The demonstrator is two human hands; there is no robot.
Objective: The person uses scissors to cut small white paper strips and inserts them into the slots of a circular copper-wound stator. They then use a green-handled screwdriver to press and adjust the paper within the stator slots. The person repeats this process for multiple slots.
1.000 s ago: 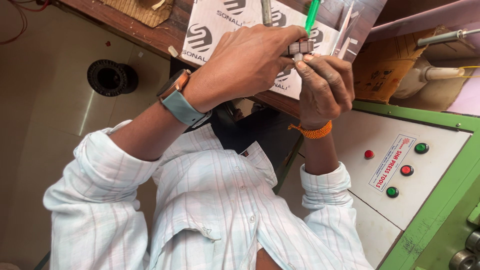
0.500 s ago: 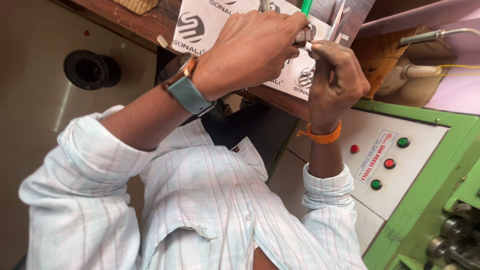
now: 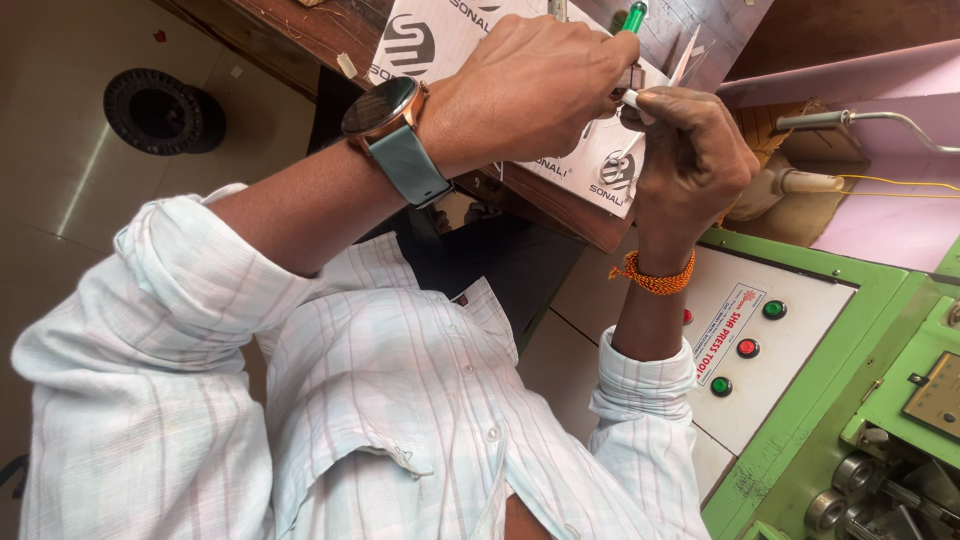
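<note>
My left hand (image 3: pixel 525 90), with a watch (image 3: pixel 395 140) on its wrist, is closed around a small dark metal part (image 3: pixel 633 76) held at its fingertips. My right hand (image 3: pixel 690 165), with an orange thread band (image 3: pixel 655 275) at the wrist, pinches a small white piece (image 3: pixel 630 98) right against that part. The two hands touch, above the edge of a wooden bench (image 3: pixel 300 25). A green tool handle (image 3: pixel 635 15) rises just behind the fingers; which hand holds it is hidden.
White printed cardboard boxes (image 3: pixel 440 35) lie on the bench. To the right is a green machine (image 3: pixel 800 420) with a panel of red and green buttons (image 3: pixel 745 348) and a metal lever (image 3: pixel 850 120). A black spool (image 3: pixel 160 110) sits on the tiled floor.
Both hands stay together on the small part. My view has shifted, so the hands sit a little higher and further right in the picture.
</note>
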